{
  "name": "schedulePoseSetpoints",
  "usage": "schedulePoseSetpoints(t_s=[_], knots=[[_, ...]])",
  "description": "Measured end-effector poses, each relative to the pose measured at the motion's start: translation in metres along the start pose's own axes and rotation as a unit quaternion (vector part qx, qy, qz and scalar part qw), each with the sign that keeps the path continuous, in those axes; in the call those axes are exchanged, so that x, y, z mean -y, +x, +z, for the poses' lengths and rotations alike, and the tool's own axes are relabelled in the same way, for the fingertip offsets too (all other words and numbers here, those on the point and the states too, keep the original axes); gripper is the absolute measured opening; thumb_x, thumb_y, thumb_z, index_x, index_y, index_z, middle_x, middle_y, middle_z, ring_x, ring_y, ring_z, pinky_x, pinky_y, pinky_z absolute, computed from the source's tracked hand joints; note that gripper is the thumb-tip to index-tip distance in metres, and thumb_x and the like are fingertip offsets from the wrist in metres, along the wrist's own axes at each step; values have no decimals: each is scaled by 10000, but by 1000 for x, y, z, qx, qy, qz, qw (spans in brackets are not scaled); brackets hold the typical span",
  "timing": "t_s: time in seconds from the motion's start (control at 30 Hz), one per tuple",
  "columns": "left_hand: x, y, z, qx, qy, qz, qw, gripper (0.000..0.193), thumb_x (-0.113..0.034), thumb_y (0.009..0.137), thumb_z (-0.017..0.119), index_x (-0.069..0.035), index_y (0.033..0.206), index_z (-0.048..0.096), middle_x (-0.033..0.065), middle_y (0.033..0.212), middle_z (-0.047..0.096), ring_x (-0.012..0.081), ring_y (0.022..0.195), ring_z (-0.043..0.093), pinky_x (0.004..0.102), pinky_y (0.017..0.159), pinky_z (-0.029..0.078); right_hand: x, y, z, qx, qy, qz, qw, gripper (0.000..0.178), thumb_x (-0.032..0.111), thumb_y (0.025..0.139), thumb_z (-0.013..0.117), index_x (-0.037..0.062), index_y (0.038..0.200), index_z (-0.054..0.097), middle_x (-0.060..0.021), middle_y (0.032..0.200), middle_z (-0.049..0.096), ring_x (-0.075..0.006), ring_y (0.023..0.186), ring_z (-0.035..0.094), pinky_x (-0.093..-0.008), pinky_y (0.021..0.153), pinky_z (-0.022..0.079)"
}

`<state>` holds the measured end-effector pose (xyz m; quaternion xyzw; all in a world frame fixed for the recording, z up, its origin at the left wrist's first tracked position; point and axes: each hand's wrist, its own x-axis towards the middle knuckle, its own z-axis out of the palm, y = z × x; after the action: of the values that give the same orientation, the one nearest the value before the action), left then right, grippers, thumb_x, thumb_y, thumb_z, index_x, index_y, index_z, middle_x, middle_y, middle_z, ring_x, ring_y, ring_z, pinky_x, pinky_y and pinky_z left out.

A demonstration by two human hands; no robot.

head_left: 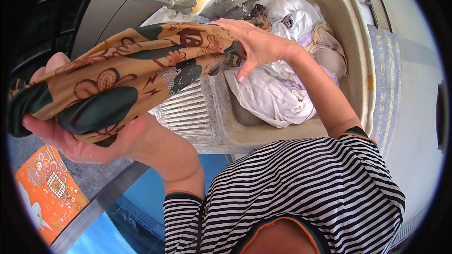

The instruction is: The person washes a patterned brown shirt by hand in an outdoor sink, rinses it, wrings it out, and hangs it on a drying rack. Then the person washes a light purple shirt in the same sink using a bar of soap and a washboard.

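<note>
A tan piece of cloth [106, 82] with dark green patches and brown flowers is stretched between my hands, raised over the left part of the sink. My left hand [89, 148] grips its bunched left end, fingers behind and thumb in front. At its other end, above the ribbed washboard [186, 108], my right hand [263, 44] holds the cloth in the crook between fingers and thumb; the thumb sticks out downward. White laundry [278, 99] lies in the basin under my right forearm, beside a beige cup-shaped garment [329, 56].
A grey curved tap [181, 5] reaches over the sink's back left corner, near a yellow piece [200, 1]. The stone sink's rim [365, 66] curves along the right. An orange printed sheet [52, 183] lies at the lower left, on a grey counter [101, 178].
</note>
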<state>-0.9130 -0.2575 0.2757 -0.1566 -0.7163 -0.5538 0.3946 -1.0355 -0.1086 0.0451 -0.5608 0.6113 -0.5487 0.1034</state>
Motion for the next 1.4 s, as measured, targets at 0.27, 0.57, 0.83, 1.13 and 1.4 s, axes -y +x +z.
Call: schedulePoseSetpoints(t_s=[0.27,0.57,0.83,1.13,1.4], knots=[[150,-80,38,-38,42,-475,878,703,-361,921,715,12,1418,387,153,1235,603,217,1098,592,296,963,455,-99,-79,93,-55,-97,456,883,578,148,711,740,66,1230,499,-211,951,701,-409,940,669,-479,804,528],[179,-221,14,-165,-291,-693,639,722,-571,960,530,-101,1476,342,157,1445,447,297,1317,457,451,1031,467,27,-24,82,-43,-114,261,958,401,100,736,703,117,1126,611,-133,927,595,-344,819,666,-446,661,554],[203,-239,34,-277,-498,-574,589,510,-469,1031,463,-123,1406,467,55,1338,578,219,1192,579,392,970,510,9,3,123,-144,-85,14,986,229,125,667,722,187,871,639,-54,790,493,-256,691,627,-400,541,506],[195,-178,3,-211,-135,-653,715,790,-414,934,681,-99,1526,264,256,1515,317,423,1354,408,623,1011,446,-155,-104,56,-135,-313,322,883,528,173,773,723,138,1254,508,-137,1055,633,-375,1007,621,-453,863,516],[197,-229,-2,-137,-271,-744,595,884,-541,921,641,-160,1561,164,277,1557,223,486,1357,381,693,997,426,-146,-107,15,29,-378,487,787,438,149,765,718,80,1162,546,-189,963,695,-386,912,677,-470,786,543]])
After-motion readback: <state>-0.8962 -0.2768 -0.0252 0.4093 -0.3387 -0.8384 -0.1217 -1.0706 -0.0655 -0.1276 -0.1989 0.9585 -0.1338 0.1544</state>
